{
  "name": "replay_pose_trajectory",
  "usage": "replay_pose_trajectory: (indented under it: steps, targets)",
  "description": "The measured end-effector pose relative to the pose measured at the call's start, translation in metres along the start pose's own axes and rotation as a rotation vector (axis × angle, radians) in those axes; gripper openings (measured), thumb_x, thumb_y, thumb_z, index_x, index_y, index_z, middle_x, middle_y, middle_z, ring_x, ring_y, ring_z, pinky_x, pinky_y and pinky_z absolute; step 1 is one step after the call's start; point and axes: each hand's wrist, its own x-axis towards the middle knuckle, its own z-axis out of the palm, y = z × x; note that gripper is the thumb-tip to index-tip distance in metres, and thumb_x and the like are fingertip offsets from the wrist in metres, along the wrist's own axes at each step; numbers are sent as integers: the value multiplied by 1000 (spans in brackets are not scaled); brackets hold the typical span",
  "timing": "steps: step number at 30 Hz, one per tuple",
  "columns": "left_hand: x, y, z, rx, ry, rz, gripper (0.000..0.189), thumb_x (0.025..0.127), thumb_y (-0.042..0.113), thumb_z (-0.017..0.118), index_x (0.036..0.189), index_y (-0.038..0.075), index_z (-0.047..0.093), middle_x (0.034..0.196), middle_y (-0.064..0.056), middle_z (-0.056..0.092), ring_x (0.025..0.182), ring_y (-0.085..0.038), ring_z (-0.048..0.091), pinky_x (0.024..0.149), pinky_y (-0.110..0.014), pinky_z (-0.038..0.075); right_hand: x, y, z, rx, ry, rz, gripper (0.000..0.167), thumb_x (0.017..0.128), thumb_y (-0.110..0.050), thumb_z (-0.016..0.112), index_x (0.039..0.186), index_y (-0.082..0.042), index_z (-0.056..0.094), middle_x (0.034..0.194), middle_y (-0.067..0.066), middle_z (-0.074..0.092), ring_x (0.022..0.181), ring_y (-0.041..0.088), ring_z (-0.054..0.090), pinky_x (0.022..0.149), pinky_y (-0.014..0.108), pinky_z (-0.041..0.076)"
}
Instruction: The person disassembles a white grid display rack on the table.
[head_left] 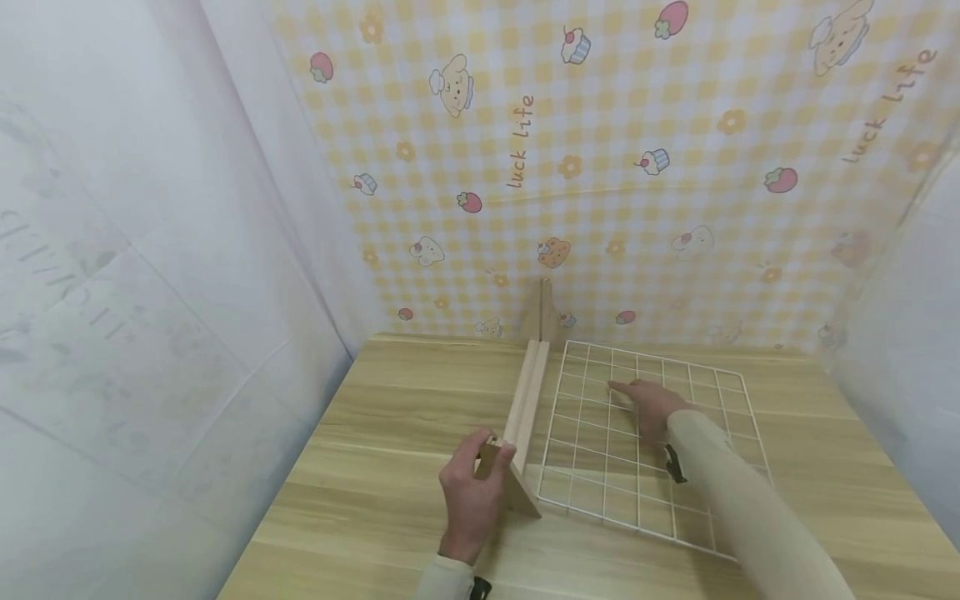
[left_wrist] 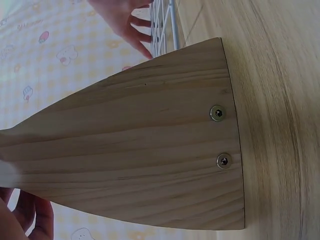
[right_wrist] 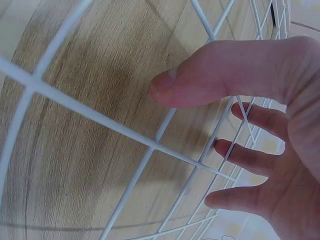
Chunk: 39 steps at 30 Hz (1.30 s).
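Note:
A wooden stand has a narrow double rail (head_left: 527, 400) running between two tapered end panels. My left hand (head_left: 471, 496) grips the top of the near end panel (left_wrist: 135, 145), thumb on one side and fingers on the other. Two hex-socket bolts (left_wrist: 218, 114) show near that panel's wide bottom edge, which is at the tabletop. To the right of the rail lies a white wire grid (head_left: 638, 496), flat or nearly so. Over its far part is my right hand (head_left: 651, 407), fingers spread and fingertips at the wires (right_wrist: 95, 116); the right wrist view shows nothing gripped.
The far end panel (head_left: 540, 315) stands close to the checked cloth (head_left: 622, 100) behind the table. Wood-grained tabletop (head_left: 360, 450) extends to the left of the stand. White sheeting (head_left: 150, 300) hangs along the left side, and more sheeting (head_left: 911, 333) along the right.

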Motion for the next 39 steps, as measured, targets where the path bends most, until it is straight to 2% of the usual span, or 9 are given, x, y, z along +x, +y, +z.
replay_pose_trajectory:
  steps: [7, 9, 10, 13, 15, 18, 27, 39]
  targets:
    - [0, 5, 2, 13, -20, -19, 22, 89, 26, 76, 101, 8, 69, 98, -7, 76, 87, -19, 74, 74, -21, 59, 0, 1, -1, -10, -7, 21, 107, 63, 24, 67, 156, -18, 34, 155, 26, 41, 121, 42, 55, 58, 29, 53]
    - [1, 6, 3, 17, -23, -23, 22, 89, 25, 77, 101, 8, 69, 98, -7, 76, 87, -19, 74, 74, -22, 59, 0, 1, -2, -21, -9, 24, 108, 62, 24, 68, 156, -18, 35, 154, 26, 41, 123, 44, 55, 61, 31, 55]
    - [1, 7, 4, 19, -25, -26, 21, 89, 24, 77, 101, 9, 69, 98, -7, 76, 87, -19, 74, 73, -22, 59, 0, 1, -2, -26, -10, 27, 108, 62, 25, 68, 156, -18, 35, 155, 25, 41, 124, 45, 54, 64, 33, 56]
    - [1, 7, 5, 22, -27, -27, 21, 88, 23, 77, 100, 8, 69, 98, -7, 76, 87, -19, 74, 73, -22, 59, 1, 3, -2, -51, -6, 22, 107, 63, 25, 66, 155, -19, 35, 155, 24, 42, 129, 48, 52, 81, 47, 60]
    - [1, 8, 5, 24, -29, -30, 21, 88, 24, 77, 100, 8, 69, 99, -7, 77, 87, -19, 74, 73, -23, 60, 2, 4, -2, -75, 4, 13, 105, 64, 25, 65, 155, -18, 36, 154, 24, 43, 131, 49, 51, 93, 57, 55]
    - [1, 8, 7, 28, -29, -25, 22, 88, 24, 77, 101, 8, 69, 99, -8, 77, 86, -19, 75, 73, -24, 60, 3, 5, -3, -88, 16, 6, 102, 66, 25, 63, 155, -16, 36, 153, 25, 44, 135, 51, 47, 102, 63, 48]
    - [1, 8, 12, 42, -24, -2, 23, 90, 26, 75, 104, 7, 70, 100, -9, 76, 90, -22, 75, 77, -29, 62, 6, 10, -4, -84, -4, 28, 104, 64, 25, 65, 155, -18, 36, 156, 23, 41, 140, 51, 40, 105, 69, 41]
    - [4, 9, 18, 67, -13, 17, 25, 91, 26, 75, 103, 5, 69, 97, -8, 77, 91, -22, 76, 80, -30, 62, 5, 8, -2, -65, 16, 44, 101, 67, 20, 69, 154, -19, 38, 154, 22, 44, 140, 49, 41, 110, 69, 36]
